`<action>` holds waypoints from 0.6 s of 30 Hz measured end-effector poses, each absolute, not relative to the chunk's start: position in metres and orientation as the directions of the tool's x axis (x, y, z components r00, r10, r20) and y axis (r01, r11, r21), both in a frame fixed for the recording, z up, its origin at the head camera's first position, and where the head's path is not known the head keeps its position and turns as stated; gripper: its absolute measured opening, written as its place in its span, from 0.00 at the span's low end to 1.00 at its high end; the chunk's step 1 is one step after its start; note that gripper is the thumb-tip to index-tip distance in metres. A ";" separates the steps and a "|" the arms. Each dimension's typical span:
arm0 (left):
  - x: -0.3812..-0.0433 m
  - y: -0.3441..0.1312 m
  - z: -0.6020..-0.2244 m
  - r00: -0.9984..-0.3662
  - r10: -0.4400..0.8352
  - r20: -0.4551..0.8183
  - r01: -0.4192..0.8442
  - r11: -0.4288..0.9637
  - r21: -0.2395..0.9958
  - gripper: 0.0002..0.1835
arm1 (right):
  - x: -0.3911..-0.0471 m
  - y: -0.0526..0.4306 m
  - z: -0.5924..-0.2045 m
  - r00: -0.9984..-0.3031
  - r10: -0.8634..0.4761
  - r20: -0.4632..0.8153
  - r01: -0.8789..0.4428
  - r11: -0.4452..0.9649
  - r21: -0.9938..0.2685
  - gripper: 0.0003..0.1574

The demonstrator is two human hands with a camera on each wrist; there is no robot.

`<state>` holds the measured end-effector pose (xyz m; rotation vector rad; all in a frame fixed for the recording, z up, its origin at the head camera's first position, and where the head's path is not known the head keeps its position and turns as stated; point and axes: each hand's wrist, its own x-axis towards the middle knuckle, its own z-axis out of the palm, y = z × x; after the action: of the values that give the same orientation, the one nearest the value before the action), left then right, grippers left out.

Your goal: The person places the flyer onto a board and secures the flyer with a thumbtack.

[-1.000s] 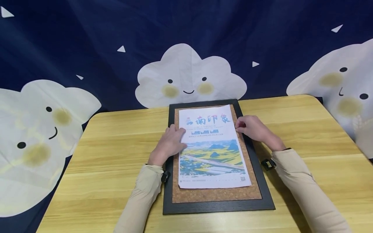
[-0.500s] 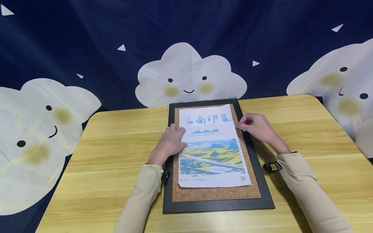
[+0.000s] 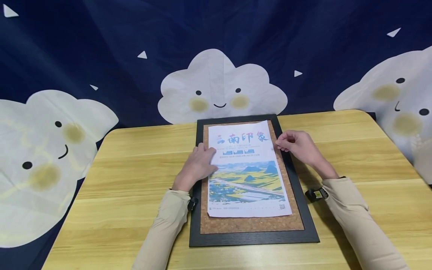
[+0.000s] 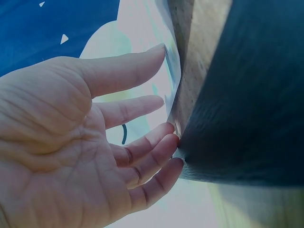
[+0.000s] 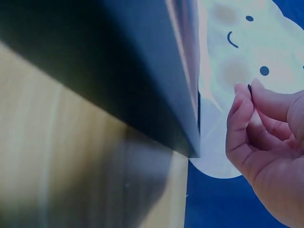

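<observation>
A printed poster (image 3: 248, 180) with blue characters and a yellow-and-blue landscape lies on the brown cork (image 3: 249, 226) of a black-framed board (image 3: 254, 238). My left hand (image 3: 195, 165) rests at the poster's left edge, its fingertips on the paper. In the left wrist view, the thumb (image 4: 128, 73) and fingers are extended and loosely spread, holding nothing. Beside the poster's upper right edge, my right hand (image 3: 301, 149) has thumb and forefinger together. The right wrist view shows them pinching a small, thin dark piece (image 5: 250, 89); its kind is unclear.
The board lies on a light wooden table (image 3: 135, 180), near its back edge. Behind hangs a dark blue cloth (image 3: 111, 33) with white smiling clouds. A black band with a small device (image 3: 317, 194) sits on each wrist.
My right hand has moved slightly right, from the poster's edge to over the board's right side. The left hand stays in place. The poster and board have not visibly moved.
</observation>
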<state>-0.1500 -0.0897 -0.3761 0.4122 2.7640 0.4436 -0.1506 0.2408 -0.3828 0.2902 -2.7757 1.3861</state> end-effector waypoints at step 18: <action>-0.147 -0.088 -0.373 -0.874 0.373 -0.310 0.286 0.912 0.293 0.33 | -0.163 0.218 -0.359 -0.974 -0.212 0.079 -0.194 0.602 -0.774 0.09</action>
<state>-0.1466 -0.0879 -0.3734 0.4843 2.7109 0.3377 -0.1630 0.2185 -0.3592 0.3585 -2.8309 1.3638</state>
